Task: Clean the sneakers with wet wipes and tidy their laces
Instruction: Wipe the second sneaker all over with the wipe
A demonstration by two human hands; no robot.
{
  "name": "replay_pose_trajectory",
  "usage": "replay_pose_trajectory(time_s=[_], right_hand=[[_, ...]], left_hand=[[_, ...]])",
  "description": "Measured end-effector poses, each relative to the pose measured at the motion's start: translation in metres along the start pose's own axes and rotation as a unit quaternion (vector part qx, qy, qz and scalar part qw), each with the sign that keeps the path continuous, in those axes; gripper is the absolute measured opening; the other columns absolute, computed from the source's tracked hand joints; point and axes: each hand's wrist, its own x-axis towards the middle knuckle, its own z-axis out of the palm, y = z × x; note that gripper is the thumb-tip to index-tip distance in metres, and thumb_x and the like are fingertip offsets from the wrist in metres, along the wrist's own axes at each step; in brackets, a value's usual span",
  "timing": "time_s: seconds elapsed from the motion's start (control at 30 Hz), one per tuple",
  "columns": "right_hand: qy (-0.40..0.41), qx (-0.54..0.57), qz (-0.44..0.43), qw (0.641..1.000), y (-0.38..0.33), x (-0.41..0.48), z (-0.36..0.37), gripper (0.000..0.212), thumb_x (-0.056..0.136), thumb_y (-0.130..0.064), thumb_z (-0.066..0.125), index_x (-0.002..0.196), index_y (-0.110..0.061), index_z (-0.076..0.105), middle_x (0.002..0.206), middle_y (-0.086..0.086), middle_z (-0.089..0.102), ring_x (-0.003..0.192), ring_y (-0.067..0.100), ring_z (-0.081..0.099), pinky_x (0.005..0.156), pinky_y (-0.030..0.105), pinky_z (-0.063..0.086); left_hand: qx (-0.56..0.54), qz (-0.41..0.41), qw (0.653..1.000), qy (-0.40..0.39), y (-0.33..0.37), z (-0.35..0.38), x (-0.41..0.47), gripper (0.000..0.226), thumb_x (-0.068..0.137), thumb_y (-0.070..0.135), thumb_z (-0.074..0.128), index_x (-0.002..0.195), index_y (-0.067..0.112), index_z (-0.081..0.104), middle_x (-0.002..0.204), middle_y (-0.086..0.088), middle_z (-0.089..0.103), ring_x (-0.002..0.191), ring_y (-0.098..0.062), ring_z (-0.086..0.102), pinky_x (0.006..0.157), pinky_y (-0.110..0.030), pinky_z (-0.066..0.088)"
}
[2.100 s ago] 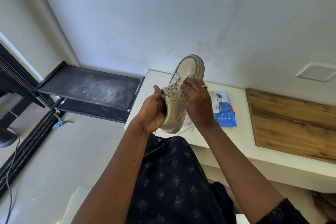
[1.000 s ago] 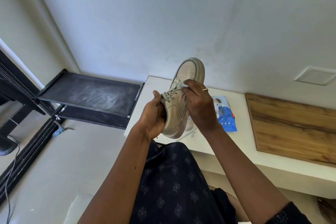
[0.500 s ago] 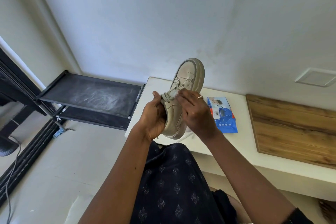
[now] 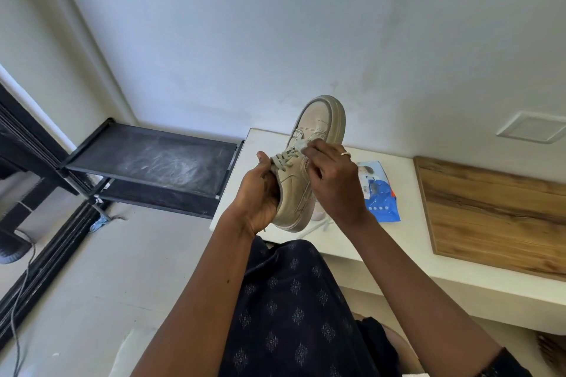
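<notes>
Right hand [image 4: 333, 184] pinching the wipe [image 4: 301, 144] has slid up the laces [image 4: 283, 159] — left hand [image 4: 258, 196] still grips the sneaker [image 4: 318, 119].

Right hand [image 4: 333, 184] slid the wipe [image 4: 301, 144] up the sneaker [image 4: 294, 190]

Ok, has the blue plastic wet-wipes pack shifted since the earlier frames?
No. The blue wet-wipes pack lies in the same spot on the white table, same gap to the wooden board.
</notes>
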Motion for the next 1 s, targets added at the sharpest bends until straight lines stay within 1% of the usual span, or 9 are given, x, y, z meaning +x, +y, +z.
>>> replay_pose_trajectory(time_s=[0.1,0.2,0.27,0.47,0.63,0.73,0.8,0.87,1.0], right_hand=[[-0.011,0.03,-0.003,0.999,-0.007,-0.007,-0.001,0.022,0.078,-0.003,0.052,0.089,0.003,0.071,0.093,0.014,0.07,0.081,0.032,0.065,0.073,0.033,0.054],[-0.027,0.055,-0.018,0.998,-0.016,-0.016,-0.002,0.02,0.074,0.002,0.059,0.09,0.004,0.07,0.092,0.015,0.069,0.079,0.033,0.066,0.073,0.034,0.055],[-0.03,0.066,-0.029,0.997,-0.021,-0.022,-0.002,0.02,0.078,-0.002,0.054,0.09,0.004,0.07,0.092,0.014,0.069,0.079,0.031,0.065,0.074,0.033,0.055],[-0.067,-0.012,-0.055,0.996,-0.014,-0.012,0.0,0.03,0.084,-0.009,0.044,0.098,0.002,0.069,0.095,0.013,0.066,0.085,0.029,0.059,0.078,0.032,0.051],[-0.077,-0.04,0.029,0.996,-0.012,0.002,0.006,0.027,0.074,0.007,0.067,0.101,0.005,0.068,0.097,0.017,0.066,0.087,0.036,0.06,0.074,0.039,0.054],[-0.082,-0.012,0.03,0.996,-0.017,-0.001,0.004,0.023,0.075,0.009,0.059,0.096,0.006,0.068,0.094,0.017,0.067,0.086,0.038,0.06,0.073,0.041,0.054],[-0.085,0.008,0.016,0.996,-0.02,-0.007,0.002,0.025,0.079,0.003,0.049,0.093,0.005,0.069,0.091,0.014,0.067,0.084,0.035,0.06,0.073,0.037,0.053],[-0.098,0.021,0.006,0.995,-0.023,-0.016,0.0,0.035,0.082,-0.007,0.039,0.096,0.004,0.069,0.093,0.013,0.068,0.085,0.032,0.06,0.077,0.035,0.053],[-0.108,0.03,-0.007,0.994,-0.027,-0.027,0.0,0.036,0.08,-0.008,0.039,0.096,0.003,0.069,0.093,0.012,0.068,0.083,0.03,0.061,0.081,0.033,0.049]], left_hand=[[0.001,0.001,1.0,-0.005,0.0,0.0,0.0,0.063,0.102,0.05,0.018,0.116,0.004,0.06,0.106,-0.014,0.07,0.096,-0.023,0.067,0.09,-0.034,0.049],[-0.019,0.0,1.0,-0.011,0.001,-0.001,0.0,0.067,0.1,0.052,0.017,0.115,0.001,0.059,0.106,-0.016,0.07,0.096,-0.023,0.069,0.091,-0.035,0.053],[-0.046,0.0,0.999,-0.016,0.003,-0.001,-0.001,0.068,0.1,0.053,0.02,0.117,-0.001,0.057,0.11,-0.019,0.068,0.098,-0.026,0.068,0.094,-0.036,0.05],[-0.044,-0.005,0.999,-0.017,0.004,-0.002,-0.003,0.068,0.1,0.052,0.016,0.116,0.002,0.058,0.107,-0.017,0.069,0.096,-0.024,0.069,0.092,-0.035,0.051],[-0.018,-0.011,1.0,-0.01,0.001,0.0,-0.004,0.066,0.1,0.053,0.016,0.113,0.006,0.061,0.103,-0.015,0.071,0.096,-0.025,0.068,0.099,-0.038,0.044],[-0.02,-0.013,1.0,-0.009,-0.001,-0.001,-0.003,0.065,0.101,0.051,0.016,0.111,0.005,0.06,0.099,-0.014,0.072,0.09,-0.023,0.071,0.087,-0.034,0.052],[-0.029,-0.011,1.0,-0.005,-0.001,-0.002,-0.002,0.065,0.101,0.051,0.017,0.112,0.003,0.06,0.1,-0.015,0.072,0.09,-0.022,0.07,0.082,-0.031,0.056],[-0.048,-0.01,0.999,-0.004,-0.002,-0.004,-0.002,0.066,0.101,0.051,0.018,0.114,0.0,0.059,0.103,-0.018,0.07,0.093,-0.024,0.07,0.085,-0.032,0.055],[-0.068,-0.009,0.998,-0.004,-0.004,-0.006,-0.002,0.068,0.1,0.052,0.02,0.116,-0.002,0.057,0.105,-0.019,0.069,0.094,-0.026,0.069,0.088,-0.034,0.054]])
